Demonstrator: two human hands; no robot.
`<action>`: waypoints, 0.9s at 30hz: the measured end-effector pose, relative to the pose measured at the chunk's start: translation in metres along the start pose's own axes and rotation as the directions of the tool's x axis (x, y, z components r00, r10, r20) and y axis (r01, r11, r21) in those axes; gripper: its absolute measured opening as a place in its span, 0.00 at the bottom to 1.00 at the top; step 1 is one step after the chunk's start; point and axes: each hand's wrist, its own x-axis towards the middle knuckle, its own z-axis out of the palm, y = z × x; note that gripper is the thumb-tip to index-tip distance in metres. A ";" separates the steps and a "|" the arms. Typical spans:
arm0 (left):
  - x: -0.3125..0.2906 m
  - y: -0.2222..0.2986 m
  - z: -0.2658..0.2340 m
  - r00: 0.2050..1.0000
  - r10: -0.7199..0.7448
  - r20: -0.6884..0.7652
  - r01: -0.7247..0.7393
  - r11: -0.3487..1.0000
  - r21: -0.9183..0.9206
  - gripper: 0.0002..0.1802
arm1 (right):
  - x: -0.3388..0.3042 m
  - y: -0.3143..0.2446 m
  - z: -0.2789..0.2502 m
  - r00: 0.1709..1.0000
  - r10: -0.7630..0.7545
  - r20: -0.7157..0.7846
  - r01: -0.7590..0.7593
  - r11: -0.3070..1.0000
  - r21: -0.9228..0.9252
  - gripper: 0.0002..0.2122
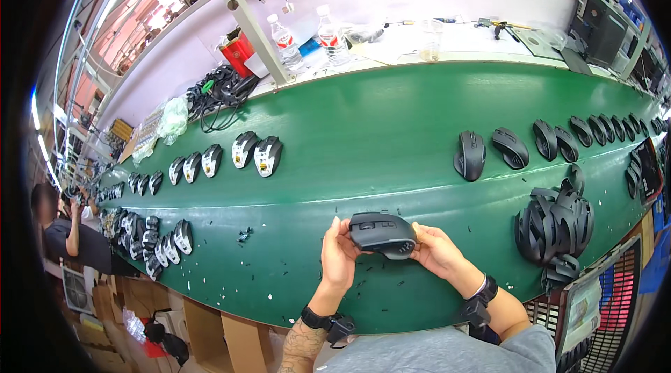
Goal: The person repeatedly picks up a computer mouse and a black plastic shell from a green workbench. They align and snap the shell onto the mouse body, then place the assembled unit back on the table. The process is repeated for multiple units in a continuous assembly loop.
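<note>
A black computer mouse (381, 232) is held between my two hands just above the green work surface, near its front edge. Its buttons and scroll wheel face up. My left hand (338, 255) grips the left end with thumb and fingers. At the other end, my right hand (437, 250) pinches the body, its fingers partly hidden beneath. To the right lies a heap of black mouse shells (556, 223). Small dark bits, probably screws, are scattered around my hands, and a little cluster of small parts (244, 234) sits to the left.
Partly assembled mice with white-and-black tops (268, 156) stand in a row at left, with more piled (183, 237) nearer. Black mice (470, 156) line the far right. Two bottles (332, 36) and a cable bundle (222, 90) lie behind. A black crate (615, 303) stands right; another person (77, 233) is far left.
</note>
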 end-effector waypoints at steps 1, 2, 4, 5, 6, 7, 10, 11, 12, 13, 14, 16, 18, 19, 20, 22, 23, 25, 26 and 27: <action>0.001 -0.005 0.001 0.999 0.023 0.044 -0.023 1.000 0.005 0.26 | 0.002 0.000 -0.002 0.999 0.036 -0.006 -0.035 0.998 0.050 0.13; 0.000 -0.010 0.001 0.995 0.045 0.088 -0.046 0.999 0.009 0.27 | 0.003 0.000 -0.004 0.997 0.071 -0.009 -0.070 0.992 0.101 0.13; -0.006 -0.014 0.005 0.974 0.092 0.206 -0.126 0.979 0.162 0.20 | 0.006 0.002 -0.009 0.997 0.082 0.007 -0.083 0.984 0.160 0.13; -0.008 -0.022 0.007 0.969 0.095 0.226 -0.146 0.965 0.220 0.18 | 0.006 0.003 -0.010 0.996 0.090 0.017 -0.091 0.978 0.189 0.13; -0.009 -0.030 0.006 0.965 0.099 0.243 -0.167 0.947 0.276 0.15 | 0.006 0.003 -0.009 0.997 0.079 0.012 -0.080 0.979 0.189 0.13; -0.008 -0.035 0.006 0.967 0.090 0.237 -0.175 0.913 0.367 0.12 | 0.006 0.004 -0.008 0.998 0.068 0.008 -0.069 0.980 0.188 0.13; -0.007 -0.025 0.014 0.970 0.082 0.230 -0.207 0.777 0.594 0.14 | 0.003 -0.001 0.001 0.997 -0.005 -0.077 0.018 0.986 0.164 0.13; -0.004 -0.024 0.015 0.973 0.069 0.221 -0.189 0.788 0.586 0.15 | 0.002 -0.004 0.004 0.992 -0.037 -0.118 0.055 0.987 0.151 0.13; -0.001 -0.024 0.016 0.975 0.058 0.215 -0.175 0.797 0.578 0.16 | 0.002 -0.003 0.001 0.991 -0.052 -0.121 0.071 0.984 0.164 0.14; 0.003 -0.023 0.017 0.977 0.046 0.210 -0.160 0.806 0.570 0.17 | 0.003 -0.001 -0.005 0.990 -0.066 -0.125 0.088 0.980 0.178 0.14; 0.008 -0.023 0.019 0.978 0.032 0.206 -0.145 0.815 0.561 0.18 | 0.005 0.001 -0.010 0.988 -0.081 -0.130 0.106 0.976 0.192 0.14; 0.026 -0.023 0.019 0.971 -0.007 0.240 -0.124 0.842 0.526 0.20 | 0.007 0.005 -0.015 0.972 -0.138 -0.190 0.174 0.966 0.190 0.14; 0.050 -0.026 0.015 0.969 0.008 0.249 -0.143 0.835 0.531 0.20 | 0.006 0.005 -0.013 0.956 -0.181 -0.232 0.226 0.957 0.183 0.14; 0.063 -0.026 0.015 0.970 0.001 0.243 -0.133 0.838 0.530 0.21 | 0.004 0.003 -0.010 0.946 -0.203 -0.253 0.251 0.952 0.177 0.14; 0.078 -0.025 0.016 0.971 -0.008 0.239 -0.123 0.840 0.529 0.22 | 0.003 0.002 -0.007 0.935 -0.225 -0.275 0.278 0.945 0.170 0.14; 0.107 -0.018 0.020 0.962 -0.103 0.253 -0.048 0.849 0.527 0.20 | 0.003 0.002 -0.005 0.916 -0.267 -0.298 0.312 0.944 0.112 0.14; 0.123 -0.014 0.023 0.948 -0.147 0.282 -0.037 0.831 0.556 0.20 | 0.003 0.002 -0.004 0.904 -0.292 -0.312 0.331 0.940 0.082 0.13; 0.155 -0.011 0.018 0.916 -0.202 0.347 -0.068 0.774 0.630 0.20 | 0.004 0.004 -0.001 0.905 -0.313 -0.288 0.330 0.944 0.014 0.13; 0.172 -0.009 0.014 0.894 -0.218 0.393 -0.114 0.736 0.667 0.20 | 0.004 0.005 0.001 0.905 -0.325 -0.276 0.332 0.943 -0.020 0.13; 0.186 -0.007 0.011 0.881 -0.230 0.414 -0.207 0.599 0.773 0.20 | 0.004 0.007 0.003 0.902 -0.342 -0.265 0.343 0.938 -0.042 0.12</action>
